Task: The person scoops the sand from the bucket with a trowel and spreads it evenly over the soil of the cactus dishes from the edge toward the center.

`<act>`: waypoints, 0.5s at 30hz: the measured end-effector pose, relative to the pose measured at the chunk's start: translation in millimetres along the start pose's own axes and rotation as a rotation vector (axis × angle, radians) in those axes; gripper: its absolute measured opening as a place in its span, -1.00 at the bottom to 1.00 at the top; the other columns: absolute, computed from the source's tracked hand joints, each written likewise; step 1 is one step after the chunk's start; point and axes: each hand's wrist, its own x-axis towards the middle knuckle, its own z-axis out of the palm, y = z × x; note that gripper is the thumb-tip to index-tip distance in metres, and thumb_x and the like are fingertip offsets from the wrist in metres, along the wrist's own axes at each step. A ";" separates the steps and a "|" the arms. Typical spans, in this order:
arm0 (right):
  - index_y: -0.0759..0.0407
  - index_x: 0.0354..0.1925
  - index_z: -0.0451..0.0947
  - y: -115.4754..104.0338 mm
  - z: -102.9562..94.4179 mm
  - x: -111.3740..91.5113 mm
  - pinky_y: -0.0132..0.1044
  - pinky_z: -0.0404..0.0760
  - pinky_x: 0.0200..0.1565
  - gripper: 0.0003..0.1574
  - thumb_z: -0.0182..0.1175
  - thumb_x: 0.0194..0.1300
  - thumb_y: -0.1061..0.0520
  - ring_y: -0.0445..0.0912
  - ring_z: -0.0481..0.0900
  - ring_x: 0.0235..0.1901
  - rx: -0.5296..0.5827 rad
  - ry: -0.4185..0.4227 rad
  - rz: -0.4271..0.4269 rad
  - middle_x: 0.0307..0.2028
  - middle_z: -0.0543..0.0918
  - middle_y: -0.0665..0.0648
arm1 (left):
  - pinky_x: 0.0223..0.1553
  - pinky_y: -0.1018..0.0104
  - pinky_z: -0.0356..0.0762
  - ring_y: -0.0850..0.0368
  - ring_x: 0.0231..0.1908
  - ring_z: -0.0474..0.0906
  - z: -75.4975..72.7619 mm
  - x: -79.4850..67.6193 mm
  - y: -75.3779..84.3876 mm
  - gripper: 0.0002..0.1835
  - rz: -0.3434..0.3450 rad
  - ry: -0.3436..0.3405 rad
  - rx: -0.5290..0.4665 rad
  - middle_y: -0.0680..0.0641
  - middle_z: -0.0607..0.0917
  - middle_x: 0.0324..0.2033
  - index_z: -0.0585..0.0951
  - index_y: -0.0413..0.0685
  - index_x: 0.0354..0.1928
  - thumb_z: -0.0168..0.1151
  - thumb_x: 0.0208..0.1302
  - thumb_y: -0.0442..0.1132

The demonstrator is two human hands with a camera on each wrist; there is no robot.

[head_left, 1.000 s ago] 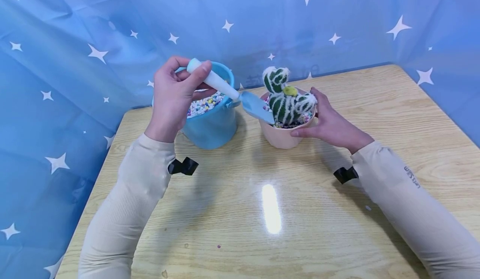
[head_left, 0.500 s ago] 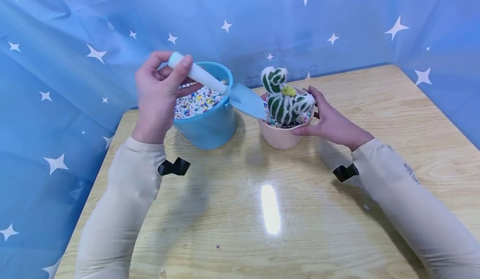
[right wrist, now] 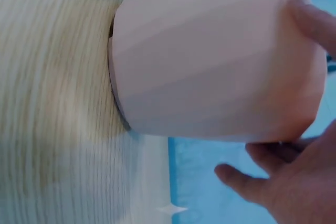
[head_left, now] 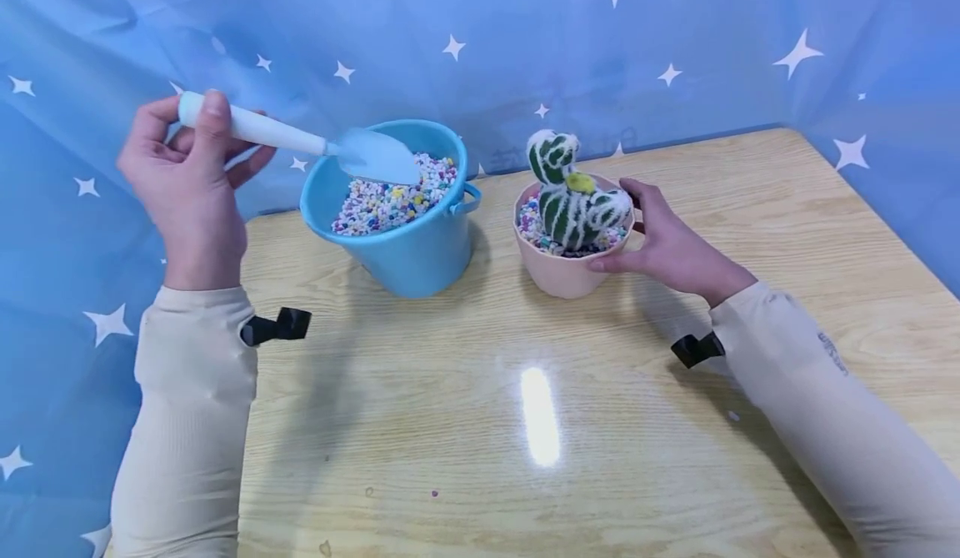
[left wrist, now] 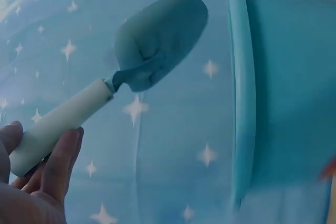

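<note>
A hand trowel with a white handle and a light blue blade (head_left: pixel 378 158) is pinched by its handle in my left hand (head_left: pixel 193 178), up at the left of the bucket. In the head view the blade overlaps the rim and pebbles of the blue bucket (head_left: pixel 412 258). The left wrist view shows fingers and thumb round the handle (left wrist: pixel 63 127). My right hand (head_left: pixel 667 245) grips the right side of a pink pot (head_left: pixel 562 274), thumb in front and fingers behind. In that pot a green and white fuzzy cactus (head_left: pixel 573 208) stands among small coloured pebbles (head_left: pixel 532 228).
White, yellow, pink and blue pebbles (head_left: pixel 405 203) lie inside the bucket, whose handle (head_left: pixel 467 199) hangs toward the pot. Both containers stand on a wooden table (head_left: pixel 450 408). Behind and left hangs a blue curtain (head_left: pixel 487 24) with white stars.
My left hand has drawn the trowel leftward, away from the pink pot's rim to above the bucket, and its blade now lies flatter. The right hand keeps its grip on the pot.
</note>
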 end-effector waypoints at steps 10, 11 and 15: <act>-0.04 0.54 -0.52 0.6 0.6 -1.8 0.35 0.13 0.33 0.56 0.52 0.10 0.01 0.31 -0.10 0.43 -0.008 -0.015 0.009 0.51 -0.30 0.15 | -0.31 0.42 0.72 0.05 -0.32 0.68 -14.5 22.0 1.5 -0.68 0.077 -0.071 0.590 -0.18 0.73 -0.28 0.68 -0.21 -0.11 0.48 0.12 -0.22; -0.03 0.54 -0.51 0.7 0.7 -1.9 0.35 0.12 0.33 0.56 0.52 0.10 0.00 0.30 -0.10 0.43 -0.008 -0.015 0.008 0.51 -0.30 0.15 | -0.30 0.42 0.72 0.06 -0.32 0.68 -14.5 23.7 1.1 -0.69 0.080 -0.091 0.628 -0.17 0.72 -0.27 0.68 -0.19 -0.11 0.46 0.14 -0.21; -0.02 0.54 -0.52 1.7 1.6 -1.1 0.30 0.09 0.37 0.57 0.52 0.10 -0.02 0.22 -0.10 0.44 -0.009 -0.011 -0.010 0.50 -0.31 0.15 | -0.29 0.44 0.71 0.09 -0.28 0.69 -13.7 28.5 0.2 -0.70 0.059 -0.155 0.698 -0.15 0.72 -0.22 0.68 -0.16 -0.06 0.41 0.19 -0.20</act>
